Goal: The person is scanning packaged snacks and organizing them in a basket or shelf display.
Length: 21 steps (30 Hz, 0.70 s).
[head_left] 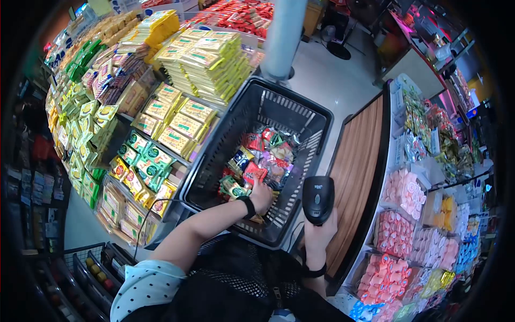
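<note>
A black shopping basket (199, 185) stands in front of me with a heap of small wrapped snack packets in its bottom. My left hand (261, 197) reaches into it, its fingers closed at the lower edge of a red snack packet (254, 173). Beside that hand lies a green and white packet (234, 188), and a yellow and dark packet (241, 160) is just above. Outside the basket's right side, my right hand (321, 236) grips a black barcode scanner (318, 199) by its handle. A cable runs near the basket's lower right corner.
To the left, a curved display holds stacked yellow packets (201, 64) and green packs (150, 161). A wood-topped counter (357, 155) runs along the right, with shelves of pink packs (397, 233) beyond. A pale pillar (282, 40) rises behind the basket.
</note>
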{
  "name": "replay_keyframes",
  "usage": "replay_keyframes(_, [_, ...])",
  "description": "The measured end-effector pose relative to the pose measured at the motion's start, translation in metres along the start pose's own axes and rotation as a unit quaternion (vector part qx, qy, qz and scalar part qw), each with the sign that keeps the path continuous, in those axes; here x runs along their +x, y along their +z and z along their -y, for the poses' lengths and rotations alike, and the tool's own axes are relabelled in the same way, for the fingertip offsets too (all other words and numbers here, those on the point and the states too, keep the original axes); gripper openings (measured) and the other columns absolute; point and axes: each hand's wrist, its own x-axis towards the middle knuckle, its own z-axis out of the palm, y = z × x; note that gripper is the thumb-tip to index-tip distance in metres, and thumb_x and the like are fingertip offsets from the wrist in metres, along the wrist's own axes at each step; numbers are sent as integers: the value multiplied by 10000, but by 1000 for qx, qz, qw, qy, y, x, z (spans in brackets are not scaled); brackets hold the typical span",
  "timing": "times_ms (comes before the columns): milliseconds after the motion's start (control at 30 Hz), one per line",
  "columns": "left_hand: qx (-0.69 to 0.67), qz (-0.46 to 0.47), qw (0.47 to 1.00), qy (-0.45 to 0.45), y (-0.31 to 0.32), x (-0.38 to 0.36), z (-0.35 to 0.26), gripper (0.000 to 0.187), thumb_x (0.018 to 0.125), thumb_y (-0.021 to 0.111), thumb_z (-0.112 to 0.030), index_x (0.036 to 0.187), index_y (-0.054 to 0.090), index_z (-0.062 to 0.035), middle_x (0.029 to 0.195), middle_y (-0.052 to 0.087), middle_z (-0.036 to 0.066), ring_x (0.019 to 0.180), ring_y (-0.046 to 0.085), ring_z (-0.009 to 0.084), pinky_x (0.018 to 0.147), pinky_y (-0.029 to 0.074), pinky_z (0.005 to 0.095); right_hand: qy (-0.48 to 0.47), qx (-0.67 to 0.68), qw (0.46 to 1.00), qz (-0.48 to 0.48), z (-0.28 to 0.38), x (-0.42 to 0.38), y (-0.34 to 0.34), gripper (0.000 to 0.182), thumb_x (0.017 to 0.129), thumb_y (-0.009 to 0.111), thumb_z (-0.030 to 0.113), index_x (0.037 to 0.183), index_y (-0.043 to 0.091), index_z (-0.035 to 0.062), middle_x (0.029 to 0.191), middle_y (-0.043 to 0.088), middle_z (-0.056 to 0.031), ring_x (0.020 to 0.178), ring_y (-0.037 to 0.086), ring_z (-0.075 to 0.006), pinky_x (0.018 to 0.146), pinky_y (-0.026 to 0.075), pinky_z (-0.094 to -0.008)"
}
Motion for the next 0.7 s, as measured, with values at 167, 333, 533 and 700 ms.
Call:
replay_keyframes(167, [-36,-9,999,-7,32,45,1,333,816,473,-322,984,623,-77,1031,563,103,1041,488,277,936,139,662,35,0,999,40,-35,-30,-37,352,655,669,100,961,534,-10,893,541,-159,826,549,-345,722,440,-380])
replay_keyframes(333, [-86,-86,992,-42,20,40,2,235,788,544,-288,818,659,-85,733,628,98,732,623,259,867,349,542,25,32,998,57,-64,-36,-67,342,647,682,59,946,536,-20,834,538,-153,776,566,-322,684,443,-348])
replay_keyframes(533, [-158,-200,956,-147,-43,-19,19,233,807,550,-249,704,604,-47,669,596,127,652,610,279,590,482,390,31,4,997,76,-103,-19,-83,286,673,642,66,929,534,-4,873,535,-157,800,556,-361,671,450,-377])
replay_keyframes(700, [-710,-399,558,-159,-96,-109,-5,229,905,455,-239,844,529,-30,756,552,50,739,560,144,644,450,281,-19,142,982,119,-89,7,-84,294,667,667,35,932,549,-11,852,567,-122,767,589,-255,688,454,-317])
